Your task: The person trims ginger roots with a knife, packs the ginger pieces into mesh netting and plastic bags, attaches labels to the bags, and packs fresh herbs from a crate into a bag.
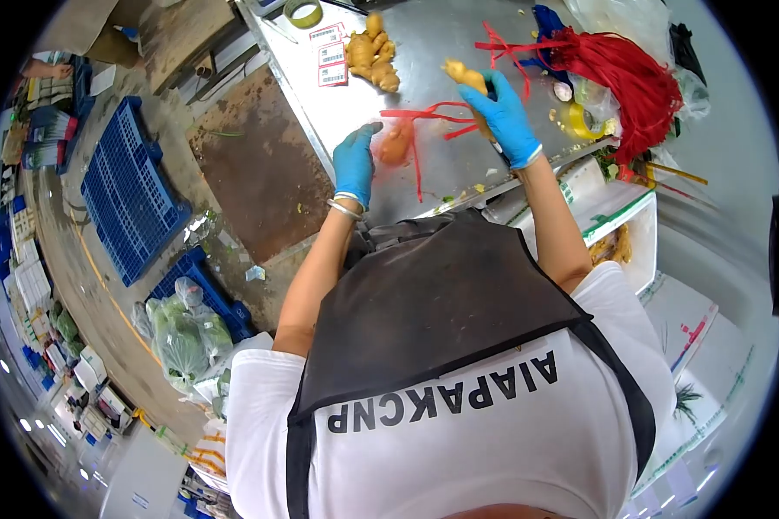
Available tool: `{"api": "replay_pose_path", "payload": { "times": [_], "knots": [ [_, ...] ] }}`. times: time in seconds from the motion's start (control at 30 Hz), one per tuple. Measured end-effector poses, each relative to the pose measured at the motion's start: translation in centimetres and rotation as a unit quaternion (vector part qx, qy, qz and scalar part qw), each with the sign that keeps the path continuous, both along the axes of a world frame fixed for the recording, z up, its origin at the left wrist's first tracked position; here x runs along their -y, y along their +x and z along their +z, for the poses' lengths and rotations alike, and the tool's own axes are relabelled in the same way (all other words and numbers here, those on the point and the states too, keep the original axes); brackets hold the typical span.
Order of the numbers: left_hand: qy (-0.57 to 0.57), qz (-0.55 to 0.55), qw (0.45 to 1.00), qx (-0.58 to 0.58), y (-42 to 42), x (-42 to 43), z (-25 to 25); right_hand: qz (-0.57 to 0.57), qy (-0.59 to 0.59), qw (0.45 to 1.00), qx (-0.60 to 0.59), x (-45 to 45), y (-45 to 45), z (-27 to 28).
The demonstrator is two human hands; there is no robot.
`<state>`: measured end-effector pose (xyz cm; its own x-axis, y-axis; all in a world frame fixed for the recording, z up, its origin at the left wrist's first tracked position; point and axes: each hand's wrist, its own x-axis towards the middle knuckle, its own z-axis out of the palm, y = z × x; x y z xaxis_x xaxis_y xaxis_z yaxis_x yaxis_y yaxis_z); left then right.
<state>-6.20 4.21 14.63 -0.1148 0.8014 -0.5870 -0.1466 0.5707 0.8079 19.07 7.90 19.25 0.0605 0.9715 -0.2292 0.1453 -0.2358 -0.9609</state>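
My right hand, in a blue glove, is closed around a piece of ginger above the metal table. My left hand, also gloved in blue, is at the table's left side with its fingers stretched out. Just right of those fingers lies a red mesh bag with a piece of ginger inside; whether they touch it is hard to make out. Red net strips run from the bag toward my right hand. A larger clump of ginger lies farther up the table, beside printed barcode labels.
A heap of red net bags covers the table's right end, near a yellow tape roll. Another tape roll lies at the far edge. A white foam box holding ginger stands at right. Blue pallets lie on the floor.
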Motion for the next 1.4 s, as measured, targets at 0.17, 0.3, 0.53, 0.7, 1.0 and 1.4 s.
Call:
{"api": "replay_pose_path", "payload": {
  "times": [0.17, 0.3, 0.53, 0.7, 1.0, 1.4],
  "knots": [
    [-0.031, 0.008, 0.999, 0.032, 0.6, -0.3, 1.1, 0.041, 0.083, 0.966, -0.240, 0.7, -2.3, 7.7],
    [-0.039, 0.016, 0.998, 0.036, 0.7, 0.1, 1.3, 0.091, 0.093, 0.942, -0.311, 2.2, -5.0, 9.3],
    [-0.043, 0.070, 0.987, 0.137, -0.3, 0.2, 0.5, 0.271, 0.129, 0.954, -0.016, 2.5, -9.1, -7.8],
    [-0.007, 0.052, 0.993, 0.104, -3.1, 1.3, 2.5, 0.390, 0.202, 0.870, 0.226, 1.1, -9.4, -5.5],
    [0.067, 0.067, 0.995, -0.028, -6.2, 1.8, 5.0, 0.529, -0.012, 0.674, 0.515, -2.0, -5.0, -5.7],
    [0.069, 0.091, 0.986, 0.120, -7.3, 2.9, 6.3, 0.460, 0.161, 0.788, 0.377, 0.5, -12.3, -11.8]
  ]
}}
